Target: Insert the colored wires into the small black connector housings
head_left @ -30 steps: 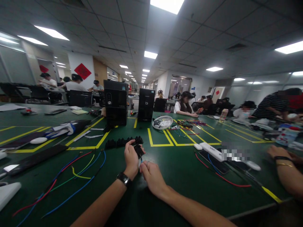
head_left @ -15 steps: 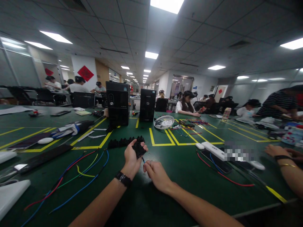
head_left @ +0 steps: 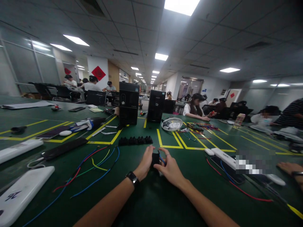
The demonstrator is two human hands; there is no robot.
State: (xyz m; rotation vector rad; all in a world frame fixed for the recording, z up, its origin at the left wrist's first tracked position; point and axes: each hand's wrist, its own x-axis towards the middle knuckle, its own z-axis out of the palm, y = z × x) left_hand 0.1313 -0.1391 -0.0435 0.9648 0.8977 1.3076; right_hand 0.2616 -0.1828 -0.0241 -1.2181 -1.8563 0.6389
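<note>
Between my two hands, low over the table, is a small black block-shaped part [head_left: 155,160]. My left hand [head_left: 145,164] is closed on its left side, with a dark watch at the wrist. My right hand [head_left: 172,170] has thumb and fingers curled round the block's right side. A thin blue piece, like a wire [head_left: 162,159], shows between the right fingers and the block; where its end sits is hidden. Just beyond my hands lies a row of similar black parts [head_left: 136,140]. To the left, loose blue, red, green and yellow wires [head_left: 94,176] spread out.
Two black computer towers [head_left: 129,104] stand ahead, with a white fan grille [head_left: 172,124] to their right. White power banks [head_left: 26,192] lie left; another white device [head_left: 223,155], a phone and wires lie right. A co-worker's hand [head_left: 290,168] rests at the far right.
My view has swung left, so the scene shifts right. The black block is turned, and my right hand has moved up from below it to grasp its side.
</note>
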